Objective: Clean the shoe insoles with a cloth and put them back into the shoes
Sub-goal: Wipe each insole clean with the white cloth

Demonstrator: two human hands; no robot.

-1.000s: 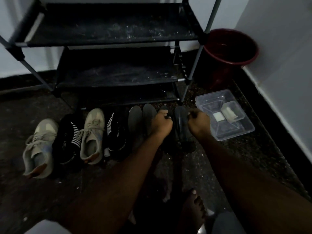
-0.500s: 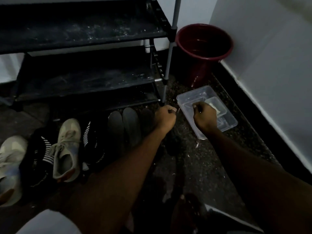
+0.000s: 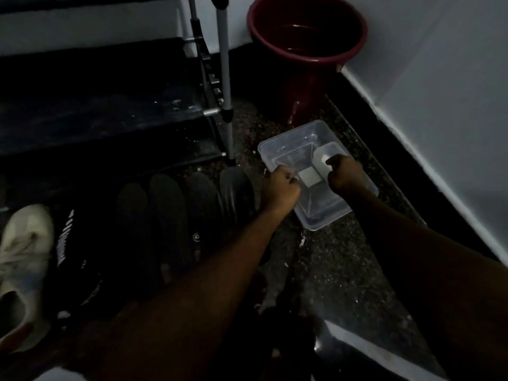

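Left hand [image 3: 280, 185] and right hand [image 3: 345, 174] are showing bare, forearms [image 3: 220, 270] likewise. Pale garment [image 3: 52, 376] is peeking in bottom-left; too dark for detail.

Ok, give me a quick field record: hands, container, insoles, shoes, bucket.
left hand: fingers curled at the near-left rim of the clear container; grip unclear
right hand: fingers curled over the container, beside a pale rounded item; hold unclear
container also holds: pale square piece
insoles: dark, side by side on the floor, out of shoes
shoes: pale sneaker and black shoe, far left
bucket: dark red, behind the container
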